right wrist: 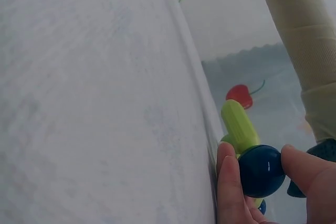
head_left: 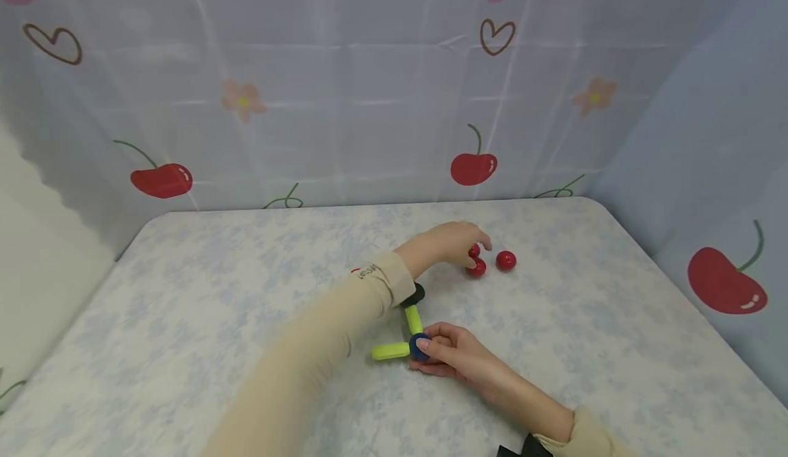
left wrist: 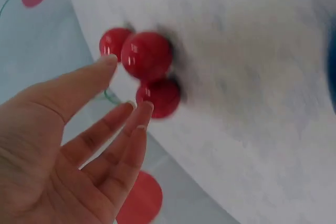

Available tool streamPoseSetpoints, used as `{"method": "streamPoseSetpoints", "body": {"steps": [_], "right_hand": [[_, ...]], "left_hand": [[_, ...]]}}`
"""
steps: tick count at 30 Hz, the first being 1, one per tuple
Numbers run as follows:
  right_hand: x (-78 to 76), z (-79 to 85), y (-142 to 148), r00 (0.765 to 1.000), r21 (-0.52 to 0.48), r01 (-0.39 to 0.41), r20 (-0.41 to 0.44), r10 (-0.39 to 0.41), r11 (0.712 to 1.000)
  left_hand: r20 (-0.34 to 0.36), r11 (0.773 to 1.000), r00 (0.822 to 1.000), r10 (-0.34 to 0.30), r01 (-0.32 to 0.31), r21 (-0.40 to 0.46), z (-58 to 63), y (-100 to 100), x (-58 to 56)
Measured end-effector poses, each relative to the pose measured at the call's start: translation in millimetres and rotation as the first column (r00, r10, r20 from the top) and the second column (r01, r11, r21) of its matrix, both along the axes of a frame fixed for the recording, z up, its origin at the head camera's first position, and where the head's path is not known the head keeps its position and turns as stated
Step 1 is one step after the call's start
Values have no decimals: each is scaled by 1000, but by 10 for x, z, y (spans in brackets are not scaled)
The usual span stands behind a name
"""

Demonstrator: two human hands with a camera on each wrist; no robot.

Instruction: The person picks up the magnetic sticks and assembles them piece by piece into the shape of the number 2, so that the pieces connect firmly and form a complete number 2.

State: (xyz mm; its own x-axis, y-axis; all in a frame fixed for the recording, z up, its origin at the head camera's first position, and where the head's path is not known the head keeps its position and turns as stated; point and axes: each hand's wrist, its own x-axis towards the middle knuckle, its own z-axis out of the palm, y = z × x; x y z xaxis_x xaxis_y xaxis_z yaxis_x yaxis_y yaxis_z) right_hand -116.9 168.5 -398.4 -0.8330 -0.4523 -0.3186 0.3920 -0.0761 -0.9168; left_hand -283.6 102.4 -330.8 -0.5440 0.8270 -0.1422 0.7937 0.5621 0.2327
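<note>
On the far right part of the table lie three shiny red balls (head_left: 506,260). My left hand (head_left: 452,241) reaches over them; the left wrist view has its thumb and loosely bent fingers (left wrist: 118,166) around the near side of the red balls (left wrist: 147,56), with none clearly gripped. Closer to me, my right hand (head_left: 464,358) pinches a dark blue ball (head_left: 418,347) between thumb and fingers. Two yellow-green rods join it: one rod (head_left: 390,351) points left, another rod (head_left: 414,320) runs away from me. The right wrist view shows the blue ball (right wrist: 262,171) held near a rod (right wrist: 240,124).
A pale, blue-mottled cloth covers the table (head_left: 185,334). My left sleeve (head_left: 308,354) crosses over its middle and hides part of it. Behind the table hangs a curtain (head_left: 345,101) printed with cherries, hearts and flowers. A dark object (head_left: 414,295) shows under the left wrist.
</note>
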Motion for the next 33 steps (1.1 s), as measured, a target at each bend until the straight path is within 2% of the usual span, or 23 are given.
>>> {"method": "streamPoseSetpoints", "body": {"steps": [4,11,15,19,22,24,27,29,31,33], "right_hand": [[9,-4,-28,1000,-14,0,-11,0,1000],[-3,-8,-30,1000,-24,1,-20,-2,1000],[-10,1,-6,1000,-18,10,-26,-10,1000],[-26,15,28,1000,-14,19,-24,-19,1000],[-35,21,44,1000,-9,18,-17,-19,1000],[-32,18,44,1000,-5,10,-9,-10,1000],[-16,5,29,1000,-2,-1,-7,1,1000],[-3,-6,15,1000,0,3,0,-3,1000],[3,-13,2,1000,10,14,2,-14,1000],[2,-16,-6,1000,27,22,10,-22,999]], "left_hand": [[-38,998,999,-13,11,-56,-81,154,56],[-111,998,993,-30,24,-55,-184,146,96],[-85,1000,996,-17,19,15,-136,102,106],[-18,990,1000,-1,3,142,14,-10,156],[64,962,998,-1,-16,271,111,-213,235],[128,930,992,-9,-39,364,134,-417,324],[217,872,976,-23,-87,482,138,-795,517],[261,836,965,-22,-125,534,119,-1069,674],[298,814,955,-3,-171,555,91,-1339,830],[338,801,940,31,-226,554,35,-1586,968]]}}
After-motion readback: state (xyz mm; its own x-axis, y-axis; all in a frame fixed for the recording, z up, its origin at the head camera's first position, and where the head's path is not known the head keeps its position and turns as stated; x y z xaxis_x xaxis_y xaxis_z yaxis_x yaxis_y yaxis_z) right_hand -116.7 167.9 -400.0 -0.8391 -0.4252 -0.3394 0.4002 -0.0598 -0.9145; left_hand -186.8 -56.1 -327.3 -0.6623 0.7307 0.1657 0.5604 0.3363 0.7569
